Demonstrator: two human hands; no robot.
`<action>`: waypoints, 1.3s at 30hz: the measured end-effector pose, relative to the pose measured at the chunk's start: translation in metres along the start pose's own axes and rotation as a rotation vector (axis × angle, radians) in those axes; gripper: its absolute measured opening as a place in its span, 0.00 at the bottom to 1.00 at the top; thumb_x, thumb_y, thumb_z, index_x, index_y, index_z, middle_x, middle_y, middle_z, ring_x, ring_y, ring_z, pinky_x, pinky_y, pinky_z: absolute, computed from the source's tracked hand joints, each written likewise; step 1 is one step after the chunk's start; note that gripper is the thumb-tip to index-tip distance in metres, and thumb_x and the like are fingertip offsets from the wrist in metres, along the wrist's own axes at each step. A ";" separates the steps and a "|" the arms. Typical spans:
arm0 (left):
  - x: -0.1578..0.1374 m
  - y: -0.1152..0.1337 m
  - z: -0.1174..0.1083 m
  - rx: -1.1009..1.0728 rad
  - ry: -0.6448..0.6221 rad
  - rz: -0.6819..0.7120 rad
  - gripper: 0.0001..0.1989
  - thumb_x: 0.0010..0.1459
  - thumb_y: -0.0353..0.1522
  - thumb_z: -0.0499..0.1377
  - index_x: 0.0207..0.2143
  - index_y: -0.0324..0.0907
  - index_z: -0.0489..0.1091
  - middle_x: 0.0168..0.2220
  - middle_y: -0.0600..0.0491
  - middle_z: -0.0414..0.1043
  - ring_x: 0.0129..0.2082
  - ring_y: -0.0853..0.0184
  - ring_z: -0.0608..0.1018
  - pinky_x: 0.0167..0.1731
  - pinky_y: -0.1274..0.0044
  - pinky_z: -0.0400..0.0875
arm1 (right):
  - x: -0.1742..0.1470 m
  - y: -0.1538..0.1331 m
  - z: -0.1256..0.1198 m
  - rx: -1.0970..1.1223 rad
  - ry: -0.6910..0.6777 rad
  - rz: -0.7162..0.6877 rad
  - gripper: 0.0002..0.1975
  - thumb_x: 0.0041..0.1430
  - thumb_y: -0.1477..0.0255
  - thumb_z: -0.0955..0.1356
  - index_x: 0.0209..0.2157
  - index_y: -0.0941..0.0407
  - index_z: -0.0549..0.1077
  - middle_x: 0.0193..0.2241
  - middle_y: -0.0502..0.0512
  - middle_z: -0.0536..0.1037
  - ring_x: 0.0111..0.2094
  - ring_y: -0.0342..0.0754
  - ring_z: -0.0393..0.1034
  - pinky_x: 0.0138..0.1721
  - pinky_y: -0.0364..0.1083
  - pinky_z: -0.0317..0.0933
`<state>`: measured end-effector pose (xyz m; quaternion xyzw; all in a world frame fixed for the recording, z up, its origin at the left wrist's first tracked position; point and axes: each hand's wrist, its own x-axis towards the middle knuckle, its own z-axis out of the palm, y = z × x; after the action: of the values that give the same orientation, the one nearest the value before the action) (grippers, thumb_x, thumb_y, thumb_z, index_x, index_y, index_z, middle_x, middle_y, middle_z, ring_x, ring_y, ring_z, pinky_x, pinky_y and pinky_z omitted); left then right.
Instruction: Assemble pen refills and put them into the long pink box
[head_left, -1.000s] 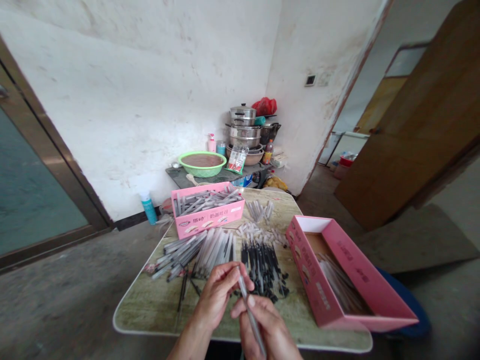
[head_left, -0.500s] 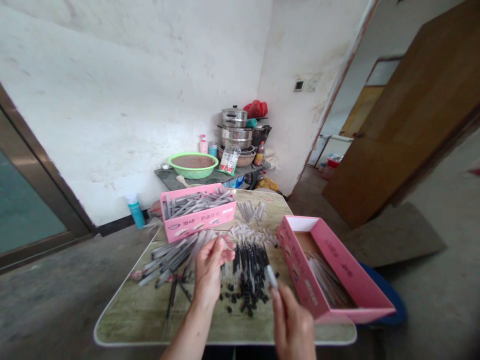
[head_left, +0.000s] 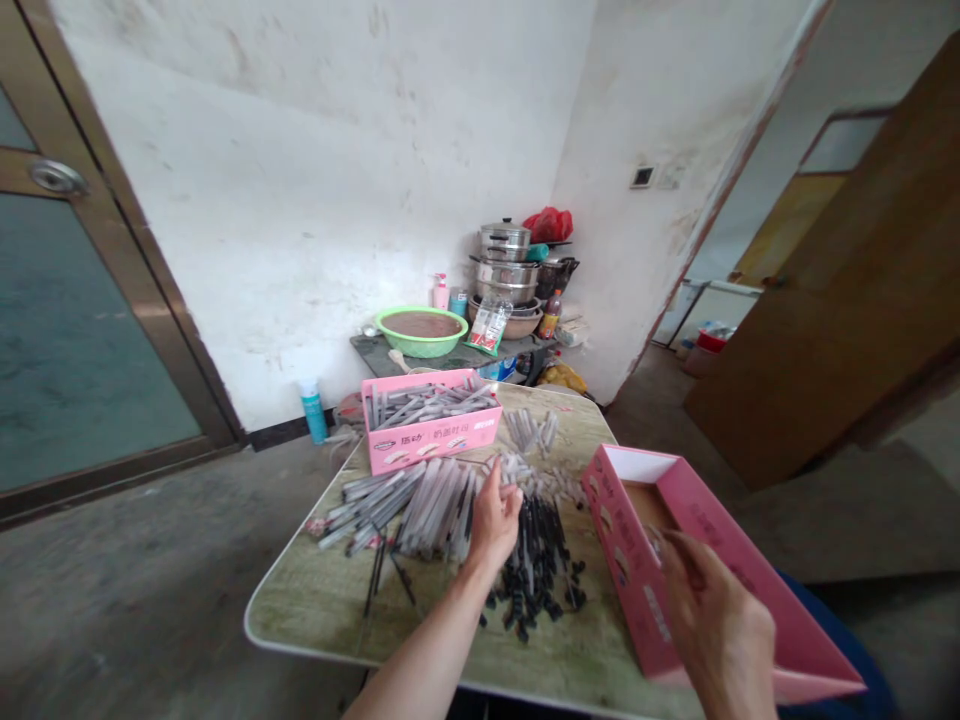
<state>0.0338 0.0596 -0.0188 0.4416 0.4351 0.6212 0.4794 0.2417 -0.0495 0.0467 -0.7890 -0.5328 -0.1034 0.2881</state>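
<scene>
My left hand (head_left: 496, 520) reaches over the middle of the table, its thumb and fingers apart beside small whitish pen caps (head_left: 551, 480). Below it lie black pen refills (head_left: 544, 535) and a heap of small black plugs (head_left: 525, 600). Left of that hand, clear pen barrels (head_left: 435, 505) are spread in a bundle. My right hand (head_left: 716, 610) is over the right pink box (head_left: 750, 570), fingers closed on a pen (head_left: 655, 543) of which only a pale end shows. The hand covers much of the box's inside.
Another pink box (head_left: 435, 440), full of grey pen barrels, stands at the table's far left. More short clear pieces (head_left: 531, 428) lie behind the caps. On a low shelf beyond are a green basin (head_left: 421, 340) and stacked steamer pots (head_left: 506, 265).
My right hand has moved right with the pen, from above the table to over the right pink box. My left hand has moved slightly forward toward the caps. The view has turned left.
</scene>
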 end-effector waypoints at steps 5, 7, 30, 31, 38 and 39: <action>-0.062 0.007 -0.042 0.181 -0.062 0.090 0.12 0.58 0.40 0.56 0.35 0.43 0.75 0.28 0.50 0.75 0.22 0.68 0.74 0.24 0.79 0.66 | -0.025 -0.066 0.044 0.422 -0.293 -0.176 0.19 0.61 0.60 0.60 0.34 0.57 0.76 0.27 0.60 0.80 0.26 0.52 0.74 0.28 0.44 0.61; -0.075 0.006 -0.059 0.228 -0.017 0.095 0.13 0.59 0.40 0.55 0.30 0.42 0.74 0.22 0.52 0.71 0.18 0.70 0.71 0.21 0.80 0.63 | -0.031 -0.094 0.067 0.420 -0.401 -0.208 0.17 0.61 0.62 0.60 0.33 0.56 0.75 0.27 0.58 0.80 0.28 0.51 0.74 0.29 0.43 0.60; -0.081 -0.011 -0.081 0.124 0.085 0.072 0.20 0.64 0.42 0.47 0.25 0.40 0.66 0.20 0.56 0.61 0.19 0.73 0.64 0.21 0.81 0.58 | -0.021 -0.183 0.146 0.174 -0.661 -0.099 0.12 0.55 0.71 0.63 0.34 0.63 0.74 0.36 0.72 0.78 0.41 0.59 0.74 0.39 0.50 0.62; -0.081 -0.011 -0.081 0.124 0.087 0.068 0.20 0.63 0.42 0.47 0.25 0.40 0.66 0.20 0.56 0.62 0.19 0.73 0.64 0.20 0.81 0.58 | -0.020 -0.181 0.146 0.209 -0.662 -0.084 0.11 0.55 0.71 0.63 0.33 0.63 0.74 0.35 0.72 0.78 0.40 0.59 0.74 0.38 0.50 0.62; -0.066 0.006 -0.078 0.080 0.115 0.000 0.16 0.60 0.44 0.53 0.37 0.40 0.71 0.26 0.52 0.70 0.21 0.70 0.71 0.19 0.81 0.64 | -0.021 -0.154 0.116 0.642 -0.760 -0.038 0.12 0.58 0.67 0.58 0.28 0.58 0.67 0.21 0.56 0.76 0.23 0.47 0.72 0.24 0.41 0.61; -0.061 0.011 -0.076 0.066 0.110 -0.014 0.17 0.58 0.44 0.55 0.41 0.40 0.71 0.29 0.50 0.72 0.24 0.68 0.73 0.22 0.80 0.67 | -0.025 -0.148 0.108 0.698 -0.794 -0.036 0.14 0.59 0.65 0.56 0.30 0.57 0.67 0.20 0.53 0.75 0.19 0.46 0.70 0.21 0.40 0.60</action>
<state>-0.0329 -0.0106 -0.0342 0.4195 0.4839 0.6265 0.4443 0.0825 0.0315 -0.0018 -0.6150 -0.6172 0.3821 0.3079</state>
